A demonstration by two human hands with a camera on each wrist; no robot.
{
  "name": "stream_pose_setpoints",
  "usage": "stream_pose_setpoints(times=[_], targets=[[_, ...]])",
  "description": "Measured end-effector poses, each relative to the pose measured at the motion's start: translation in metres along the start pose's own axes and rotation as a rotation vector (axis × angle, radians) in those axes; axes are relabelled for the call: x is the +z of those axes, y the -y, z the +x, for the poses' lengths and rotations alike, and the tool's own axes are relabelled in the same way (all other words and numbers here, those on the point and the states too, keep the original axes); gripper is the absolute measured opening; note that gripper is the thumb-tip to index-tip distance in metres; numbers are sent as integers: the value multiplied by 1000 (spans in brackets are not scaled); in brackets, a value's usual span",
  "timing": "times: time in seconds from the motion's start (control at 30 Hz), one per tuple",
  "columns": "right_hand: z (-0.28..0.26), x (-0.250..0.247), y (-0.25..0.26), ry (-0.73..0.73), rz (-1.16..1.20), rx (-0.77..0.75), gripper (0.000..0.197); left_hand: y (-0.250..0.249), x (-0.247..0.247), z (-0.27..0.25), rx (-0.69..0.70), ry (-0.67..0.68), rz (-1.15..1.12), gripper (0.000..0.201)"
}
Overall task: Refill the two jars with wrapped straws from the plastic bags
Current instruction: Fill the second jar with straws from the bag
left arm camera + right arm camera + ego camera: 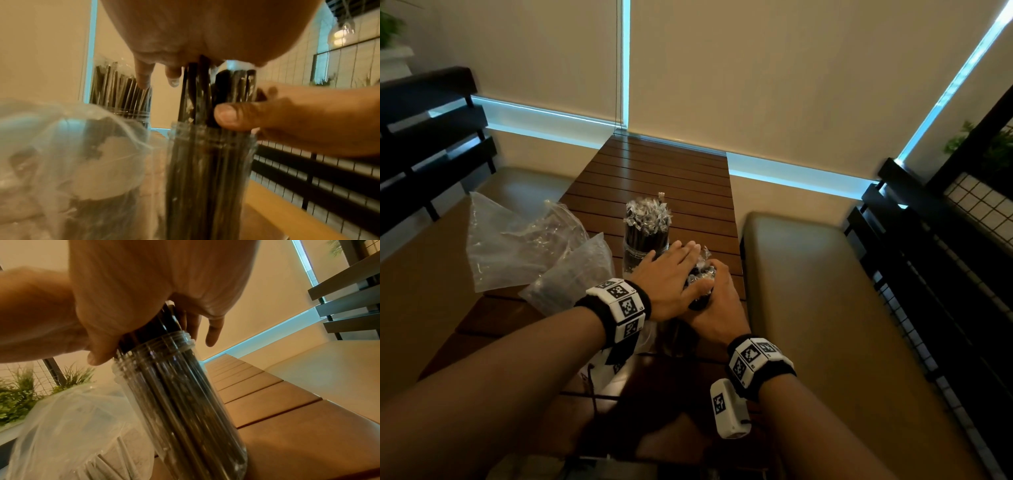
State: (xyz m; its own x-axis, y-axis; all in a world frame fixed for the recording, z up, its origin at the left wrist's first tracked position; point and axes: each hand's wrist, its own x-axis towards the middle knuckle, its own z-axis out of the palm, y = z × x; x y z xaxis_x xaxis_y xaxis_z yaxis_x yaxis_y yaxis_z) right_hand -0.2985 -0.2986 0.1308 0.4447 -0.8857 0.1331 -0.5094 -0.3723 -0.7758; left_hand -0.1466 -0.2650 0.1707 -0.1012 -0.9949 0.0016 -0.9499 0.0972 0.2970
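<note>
The right hand grasps black wrapped straws standing in the near clear plastic jar. The left hand lies flat, fingers straight, on their tops (the far jar is full).

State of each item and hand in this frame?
Far jar: upright, packed with wrapped straws.
Near jar: lidless, holding straws.
Left hand: flat, pressing the straw tops.
Right hand: grips the straw bundle above the rim.
Plastic bags: crumpled on the table.

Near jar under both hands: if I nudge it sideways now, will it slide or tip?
Probably tips: the near jar is tall and narrow, and the straws stand above its rim. The left hand pressing on top raises that risk. Its clear wall looks smooth, perhaps slippery.
</note>
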Motion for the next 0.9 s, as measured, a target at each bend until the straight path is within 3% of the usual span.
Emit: stream_pose_setpoints(times=[0.1, 0.2, 0.37, 0.43, 0.5, 0.57, 0.6, 0.67, 0.73, 0.83, 0.9], targets=[[2, -7, 5, -41, -104, -89, 105, -4, -9, 5, 11, -109, -170, 69], [5, -11, 11, -37, -341, -216, 107, -4, -1, 9, 11, -70, -116, 59], [14, -15, 29, 83, -620, -327, 109, 4, 13, 10, 102, -85, -77, 62], [15, -12, 29, 109, -603, -299, 105, 4, 10, 11, 78, -53, -201, 58], [15, -5, 24, 93, -558, -294, 95, 4, -1, 10, -36, -10, -453, 61], [17, -3, 21, 74, -597, -279, 87, 9, -14, 5, -163, -58, -665, 62], [17, -4, 24, 88, -623, -251, 88, 13, -22, 1, -192, -140, -652, 55], [20, -7, 34, 119, -653, -218, 92, 27, -33, -8, -181, -266, -385, 34], [20, -5, 44, 94, -649, -257, 87, 38, -37, -18, -182, -190, -50, 23], [23, 9, 45, 83, -660, -267, 63, 52, -24, -29, -254, 44, 155, 56], [23, 14, 43, 52, -683, -255, 53, 60, -9, -36, -306, 103, 250, 78]])
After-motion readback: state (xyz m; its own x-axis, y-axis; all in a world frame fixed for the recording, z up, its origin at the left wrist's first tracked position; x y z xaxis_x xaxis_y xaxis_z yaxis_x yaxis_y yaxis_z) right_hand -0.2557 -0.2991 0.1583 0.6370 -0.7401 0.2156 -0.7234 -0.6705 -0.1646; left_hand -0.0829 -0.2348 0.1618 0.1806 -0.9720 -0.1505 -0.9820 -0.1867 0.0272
